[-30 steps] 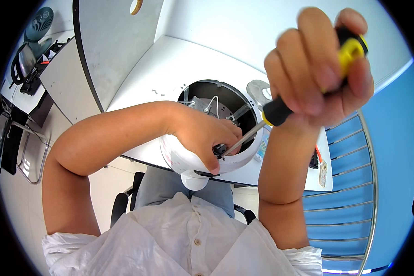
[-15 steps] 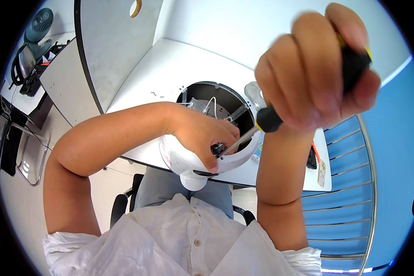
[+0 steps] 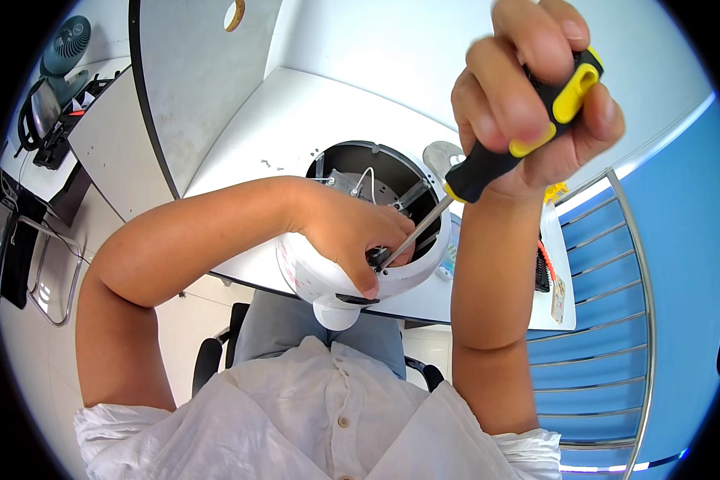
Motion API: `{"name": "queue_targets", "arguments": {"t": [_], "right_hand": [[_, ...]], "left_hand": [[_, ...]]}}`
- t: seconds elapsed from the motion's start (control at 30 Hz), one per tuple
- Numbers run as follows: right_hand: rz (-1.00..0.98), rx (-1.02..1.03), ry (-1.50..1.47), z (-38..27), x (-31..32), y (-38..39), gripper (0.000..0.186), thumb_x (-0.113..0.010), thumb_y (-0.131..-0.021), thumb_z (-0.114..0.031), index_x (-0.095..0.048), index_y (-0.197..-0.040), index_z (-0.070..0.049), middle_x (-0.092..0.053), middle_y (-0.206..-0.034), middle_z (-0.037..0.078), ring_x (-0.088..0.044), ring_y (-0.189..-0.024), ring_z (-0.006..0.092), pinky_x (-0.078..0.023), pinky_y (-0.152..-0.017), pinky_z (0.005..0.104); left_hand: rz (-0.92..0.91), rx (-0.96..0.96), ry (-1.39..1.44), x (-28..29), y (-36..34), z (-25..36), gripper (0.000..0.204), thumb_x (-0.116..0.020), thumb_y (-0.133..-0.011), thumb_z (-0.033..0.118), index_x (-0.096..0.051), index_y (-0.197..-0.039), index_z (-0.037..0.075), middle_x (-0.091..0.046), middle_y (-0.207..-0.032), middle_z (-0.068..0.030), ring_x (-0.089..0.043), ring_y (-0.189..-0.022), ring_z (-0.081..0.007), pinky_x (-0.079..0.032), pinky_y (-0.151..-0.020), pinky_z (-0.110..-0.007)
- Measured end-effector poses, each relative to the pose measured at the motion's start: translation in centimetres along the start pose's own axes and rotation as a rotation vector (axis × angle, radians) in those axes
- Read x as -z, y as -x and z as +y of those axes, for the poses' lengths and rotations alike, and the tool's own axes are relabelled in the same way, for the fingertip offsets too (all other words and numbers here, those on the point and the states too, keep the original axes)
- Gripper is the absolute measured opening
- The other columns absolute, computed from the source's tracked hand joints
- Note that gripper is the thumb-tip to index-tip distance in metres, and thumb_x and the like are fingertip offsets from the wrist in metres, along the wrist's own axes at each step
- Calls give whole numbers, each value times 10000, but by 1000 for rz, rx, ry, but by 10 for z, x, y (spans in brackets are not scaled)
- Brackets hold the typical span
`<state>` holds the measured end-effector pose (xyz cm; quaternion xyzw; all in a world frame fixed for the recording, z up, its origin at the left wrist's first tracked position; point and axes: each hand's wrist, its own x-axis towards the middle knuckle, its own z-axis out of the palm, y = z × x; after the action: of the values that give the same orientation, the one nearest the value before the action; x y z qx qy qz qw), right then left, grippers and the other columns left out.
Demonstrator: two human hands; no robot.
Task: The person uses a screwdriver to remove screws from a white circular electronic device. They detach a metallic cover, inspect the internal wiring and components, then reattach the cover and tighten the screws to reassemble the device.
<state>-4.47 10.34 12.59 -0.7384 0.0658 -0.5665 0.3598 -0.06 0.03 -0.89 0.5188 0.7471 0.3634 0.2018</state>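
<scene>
Fastening work at the near rim of the white round shell (image 3: 312, 268), which sits at the counter's (image 3: 272, 120) front edge, its hollow side up. My right hand (image 3: 528, 104) is wrapped around the black-and-yellow handle of the screwdriver (image 3: 488, 166), raised above the counter's right side; the shaft slants down to the rim. My left hand (image 3: 340, 232) straddles that rim, thumb on the white wall, fingers inside beside a small dark part (image 3: 378, 254); whether they pinch it, I cannot tell. A white wire (image 3: 372, 180) loops up inside the shell, toward its far side. Step in hand, as I judge it: turning a screw at the rim, direction not readable. Next move calls for a seated tip, pressure along the shaft and a steadied shell; at this slant the tip could slip.
</scene>
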Motion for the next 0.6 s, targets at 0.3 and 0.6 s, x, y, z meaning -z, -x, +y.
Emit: {"name": "queue_targets", "arguments": {"t": [0.3, 0.6], "right_hand": [[113, 5, 200, -9, -40, 20, 296, -502, -980, -243, -447, -1188, -39, -561, -908, 178, -619, -686, 274, -569, -600, 356], [13, -86, -35, -11, 4, 14, 293, -505, -992, -275, -446, -1160, -41, -560, -858, 178, -620, -651, 264, -576, -591, 377]], "left_hand": [[-26, 82, 72, 0, 2, 4, 529, -720, -726, 352, -577, -1077, -17, -498, -1172, -136, -403, -1235, -313, -346, -1008, -375], [18, -36, -23, -2, -1, -3, 375, -716, -719, 311, -588, -882, -3, -505, -1121, -141, -495, -1050, -290, -415, -873, -379]]}}
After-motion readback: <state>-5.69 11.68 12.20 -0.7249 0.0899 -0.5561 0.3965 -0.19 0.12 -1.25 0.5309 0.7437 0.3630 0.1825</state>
